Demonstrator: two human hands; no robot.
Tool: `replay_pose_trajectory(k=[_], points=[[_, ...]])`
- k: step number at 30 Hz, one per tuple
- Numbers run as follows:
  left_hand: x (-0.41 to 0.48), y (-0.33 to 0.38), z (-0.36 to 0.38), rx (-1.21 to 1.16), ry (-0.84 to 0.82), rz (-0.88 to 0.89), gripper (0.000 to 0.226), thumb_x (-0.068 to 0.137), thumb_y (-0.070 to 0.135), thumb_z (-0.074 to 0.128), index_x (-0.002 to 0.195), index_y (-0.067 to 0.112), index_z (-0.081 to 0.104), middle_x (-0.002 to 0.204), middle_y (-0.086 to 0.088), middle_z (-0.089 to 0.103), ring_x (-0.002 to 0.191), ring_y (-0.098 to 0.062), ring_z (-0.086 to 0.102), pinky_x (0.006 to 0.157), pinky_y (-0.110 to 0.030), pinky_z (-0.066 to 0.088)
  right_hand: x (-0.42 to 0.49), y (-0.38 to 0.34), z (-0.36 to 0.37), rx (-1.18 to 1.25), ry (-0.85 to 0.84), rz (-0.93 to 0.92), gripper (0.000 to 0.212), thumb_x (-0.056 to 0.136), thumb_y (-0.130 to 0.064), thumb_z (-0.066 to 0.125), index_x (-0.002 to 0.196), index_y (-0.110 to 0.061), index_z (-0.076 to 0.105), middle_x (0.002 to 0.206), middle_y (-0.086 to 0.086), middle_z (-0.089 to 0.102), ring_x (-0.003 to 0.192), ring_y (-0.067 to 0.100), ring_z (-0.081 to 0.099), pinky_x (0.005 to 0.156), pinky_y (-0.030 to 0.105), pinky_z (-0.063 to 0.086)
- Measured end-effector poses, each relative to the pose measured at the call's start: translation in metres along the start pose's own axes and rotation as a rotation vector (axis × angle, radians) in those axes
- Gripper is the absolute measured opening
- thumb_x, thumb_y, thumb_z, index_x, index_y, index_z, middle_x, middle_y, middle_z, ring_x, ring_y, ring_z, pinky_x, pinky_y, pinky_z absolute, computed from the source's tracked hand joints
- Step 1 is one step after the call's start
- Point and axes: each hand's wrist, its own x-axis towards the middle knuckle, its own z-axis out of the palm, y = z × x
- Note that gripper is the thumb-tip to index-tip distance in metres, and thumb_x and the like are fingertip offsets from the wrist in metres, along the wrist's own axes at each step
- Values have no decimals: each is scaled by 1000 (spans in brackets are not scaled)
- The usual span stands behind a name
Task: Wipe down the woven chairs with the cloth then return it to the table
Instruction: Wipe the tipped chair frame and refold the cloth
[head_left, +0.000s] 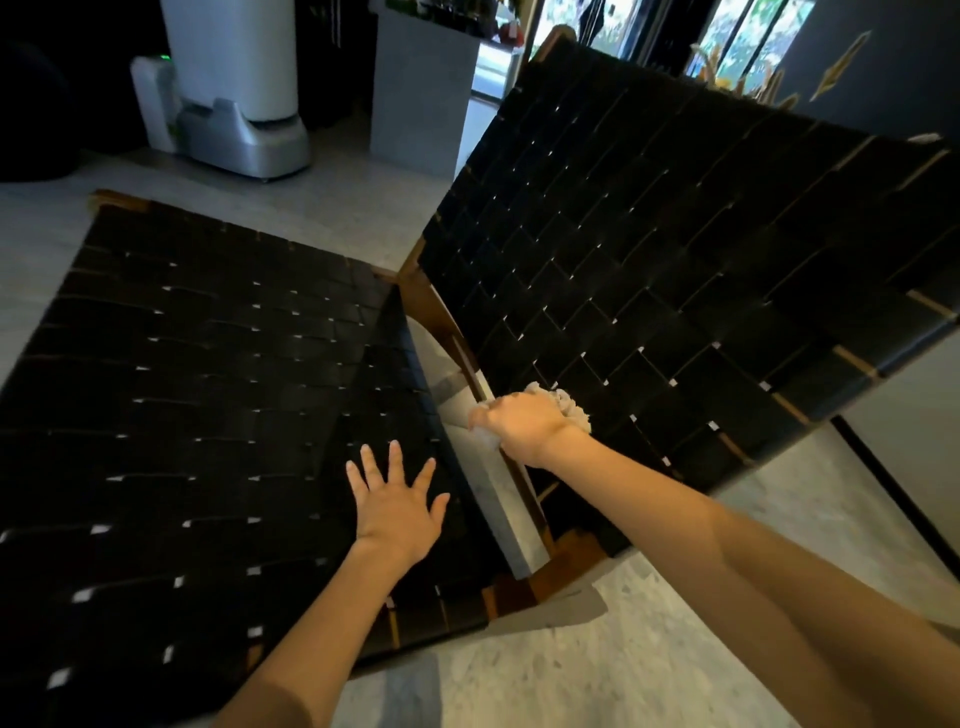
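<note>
Right grip (524, 423) around cloth (574, 402), against chair back (675, 260)

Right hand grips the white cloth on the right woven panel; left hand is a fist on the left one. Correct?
No: the head view shows the left hand flat, fingers spread, on the left woven panel. The right hand does grip the white cloth.

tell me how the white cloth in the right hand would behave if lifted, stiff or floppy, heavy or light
Probably floppy: the cloth bunches into ruffled folds around the right hand, so it should sag when lifted. Likely light, since one hand scrunches it whole. Its crinkled surface probably drags a little on the woven backrest rather than sliding freely.
</note>
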Motion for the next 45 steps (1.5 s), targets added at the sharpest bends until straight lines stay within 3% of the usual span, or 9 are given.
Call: replay_pose_trajectory(k=[10, 14, 18, 27, 32, 36, 39, 42, 45], points=[[-80, -4, 14, -50, 31, 79, 54, 100, 52, 16, 150, 33, 14, 160, -3, 3, 146, -29, -2, 117, -46, -2, -105, -47, 14, -31, -24, -15, 42, 97, -11, 47, 137, -17, 40, 117, 12, 62, 107, 29, 60, 88, 42, 51], [-115, 3, 27, 76, 160, 105, 54, 99, 52, 12, 150, 32, 12, 159, -3, 9, 146, -28, 5, 118, -45, 4, -143, -64, 12, 346, -8, 56, 37, 95, -23, 49, 128, -14, 34, 106, 14, 64, 95, 35, 63, 77, 45, 47], [-123, 4, 25, 125, 174, 141, 56, 99, 52, 11, 151, 30, 11, 159, -5, 10, 146, -26, 7, 118, -44, 6, -176, -67, 15, 753, 141, 51, 32, 92, -19, 58, 109, -13, 31, 78, 6, 57, 63, 18, 55, 53, 34, 40], [-163, 29, 37, -877, 146, 362, 82, 80, 28, 73, 147, 32, 25, 154, 7, 24, 146, -17, 2, 117, -39, 9, -211, -84, 34, 977, 407, 204, 13, 91, -18, 62, 96, -6, 64, 92, 8, 62, 85, 16, 56, 66, 19, 36], [-184, 53, 40, -1116, -121, 383, 88, 55, 67, 78, 128, 60, 30, 139, 23, 29, 137, -12, 27, 112, -44, 30, -244, -89, 38, 1089, 514, 256, 21, 86, -24, 70, 85, -3, 68, 82, 13, 66, 77, 24, 61, 70, 37, 45], [-193, 76, 38, -1206, -303, 418, 109, 47, 75, 75, 141, 38, 34, 135, 14, 48, 124, -8, 47, 103, -35, 42, -267, -87, 40, 1181, 578, 364, 25, 80, -30, 76, 81, -6, 69, 77, 4, 66, 73, 9, 58, 69, 32, 45], [-193, 96, 40, -1089, -214, 371, 80, 65, 57, 75, 134, 33, 44, 123, 13, 56, 114, -8, 53, 91, -28, 46, -281, -82, 48, 1243, 545, 314, 21, 82, -23, 74, 76, -3, 72, 73, 12, 67, 66, 9, 55, 61, 32, 41], [-182, 103, 46, -1042, -77, 345, 20, 86, 29, 65, 102, 38, 59, 96, 18, 61, 96, -1, 58, 70, -17, 42, -287, -67, 62, 1263, 461, 257, 33, 87, -10, 69, 59, -28, 65, 47, -16, 54, 46, -4, 45, 48, 10, 30], [-171, 102, 51, -911, 10, 290, 19, 89, 23, 60, 90, 42, 60, 80, 24, 57, 75, 9, 52, 60, -12, 34, -281, -44, 84, 1133, 337, 309, 12, 89, -8, 65, 79, -11, 72, 57, -20, 56, 50, -7, 51, 51, 8, 35]])
